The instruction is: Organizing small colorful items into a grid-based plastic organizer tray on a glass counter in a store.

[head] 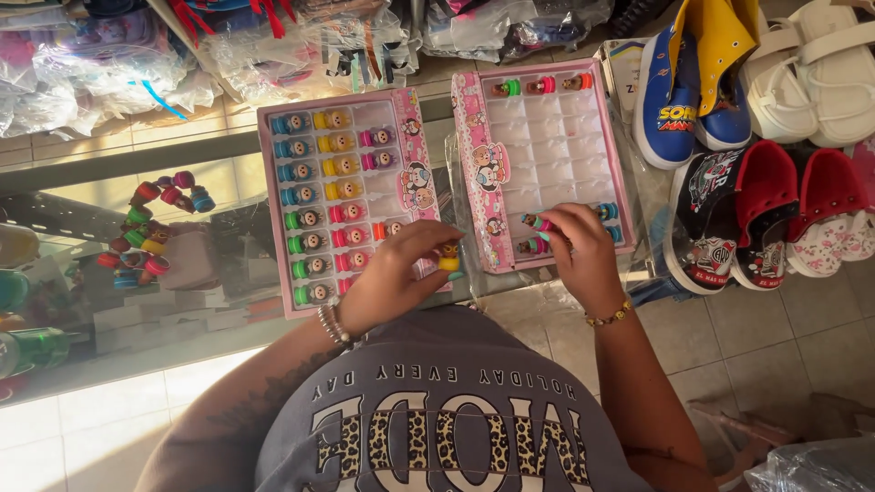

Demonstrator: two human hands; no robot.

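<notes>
Observed from my feed: my left hand point(396, 273) pinches a small yellow figure point(449, 259) just off the right edge of the fuller pink tray point(273, 219), which lies on the glass counter point(109, 364). My right hand point(574, 241) grips a pink figure point(538, 222) at the lower cells of the sparser pink tray point(624, 182). Recommendation: keep each piece upright, seat it squarely in one cell beside like colours, and steady the tray edge so neighbouring figures are not knocked. Loose figures point(150, 228) sit well apart at left.
</notes>
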